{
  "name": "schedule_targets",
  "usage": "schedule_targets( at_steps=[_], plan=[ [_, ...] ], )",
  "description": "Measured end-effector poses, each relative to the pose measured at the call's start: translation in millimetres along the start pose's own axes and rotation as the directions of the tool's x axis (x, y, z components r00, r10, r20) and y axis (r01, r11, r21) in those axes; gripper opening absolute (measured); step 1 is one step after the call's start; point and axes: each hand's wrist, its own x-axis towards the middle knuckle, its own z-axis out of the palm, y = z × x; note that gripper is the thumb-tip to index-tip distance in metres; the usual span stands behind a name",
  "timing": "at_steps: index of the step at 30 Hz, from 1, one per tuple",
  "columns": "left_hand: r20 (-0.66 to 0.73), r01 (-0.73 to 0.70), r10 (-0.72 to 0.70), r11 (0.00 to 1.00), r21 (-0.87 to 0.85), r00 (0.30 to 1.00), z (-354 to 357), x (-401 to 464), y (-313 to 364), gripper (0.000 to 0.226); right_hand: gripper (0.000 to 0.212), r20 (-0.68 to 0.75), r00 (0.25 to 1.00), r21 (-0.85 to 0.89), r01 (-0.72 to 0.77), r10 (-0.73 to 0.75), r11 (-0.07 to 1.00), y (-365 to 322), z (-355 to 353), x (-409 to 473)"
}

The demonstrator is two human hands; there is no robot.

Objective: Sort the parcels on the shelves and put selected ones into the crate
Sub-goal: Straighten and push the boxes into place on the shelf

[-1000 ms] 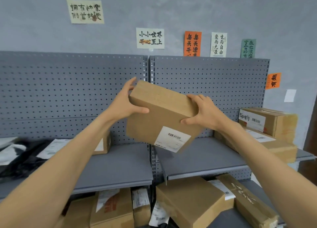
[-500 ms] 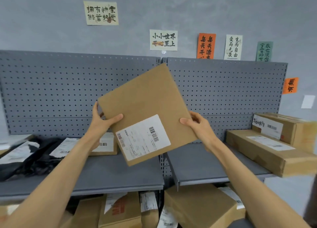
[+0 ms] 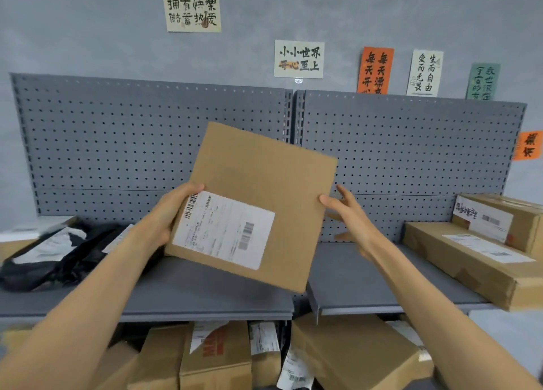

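While the flat cardboard parcel (image 3: 258,207) hangs in the air in front of the pegboard (image 3: 147,142), above the seam between the two grey shelves, its broad face with the white shipping label (image 3: 224,231) is turned toward the person. Half a second ago that label read roughly upright; now the box has rotated clockwise, so the label sits at the lower left with one barcode up by the thumb. The left hand (image 3: 169,216) grasps the parcel's left edge, thumb on the front, fingers curled behind. The right hand (image 3: 349,216) has slackened since then: its thumb touches the right edge, but the fingers are spread loose behind and beside the box, not clenched on it.

On the left shelf (image 3: 205,289), far left, lies a black plastic mailer (image 3: 58,260). On the right shelf (image 3: 352,281) a long carton (image 3: 476,266) lies with a smaller carton (image 3: 505,219) stacked on its far end. Below, the lower level is crowded with more boxes (image 3: 352,354). Paper signs (image 3: 299,59) hang on the grey wall above.
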Motion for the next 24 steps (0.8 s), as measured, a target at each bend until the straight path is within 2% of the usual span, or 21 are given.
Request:
schedule_targets(
  at_steps=[4,7,8,11,14,17,19,22,24],
  plan=[
    [0.078,-0.06,0.046,0.981,0.182,0.996,-4.8,-2.5,24.5,0.013,0.078,0.045,0.996,-0.119,0.083,-0.078,0.989,-23.3,-5.9,5.6],
    [0.148,-0.067,0.036,0.975,0.211,0.988,-14.4,-5.6,39.1,0.008,0.066,0.156,0.987,-0.231,0.062,-0.026,0.971,-27.8,-14.4,7.5],
    [0.182,-0.073,0.032,0.973,0.218,0.983,-17.2,-7.2,42.4,0.014,0.066,0.194,0.981,-0.24,0.05,-0.003,0.969,-27.6,-16.1,7.0],
    [0.274,-0.097,0.012,0.949,0.3,0.962,-17.2,-11.0,50.1,0.052,0.07,0.325,0.945,-0.23,0.044,0.034,0.972,-23.9,-10.9,3.4],
    [0.306,-0.115,0.011,0.939,0.324,0.952,-11.9,-11.0,55.4,0.058,0.07,0.35,0.937,-0.211,0.09,-0.011,0.973,-18.3,-1.9,-0.8],
    [0.237,-0.136,0.052,0.925,0.355,0.97,-5.6,-11.5,60.0,0.052,0.06,0.258,0.964,-0.125,0.103,-0.068,0.987,-9.7,1.3,0.7],
    [0.106,-0.168,0.135,0.88,0.444,0.985,-1.6,-6.2,59.2,0.049,0.053,0.21,0.975,-0.073,0.094,-0.077,0.993,-3.1,3.8,0.5],
    [-0.09,-0.229,0.312,0.836,0.498,0.946,-1.6,3.2,49.2,0.06,0.055,0.116,0.992,0.049,0.052,-0.057,0.997,9.7,6.9,0.5],
    [-0.164,-0.25,0.364,0.843,0.475,0.917,-3.6,7.3,35.4,0.074,0.053,0.057,0.998,0.147,0.012,-0.021,0.989,19.8,9.6,1.3]
  ],
)
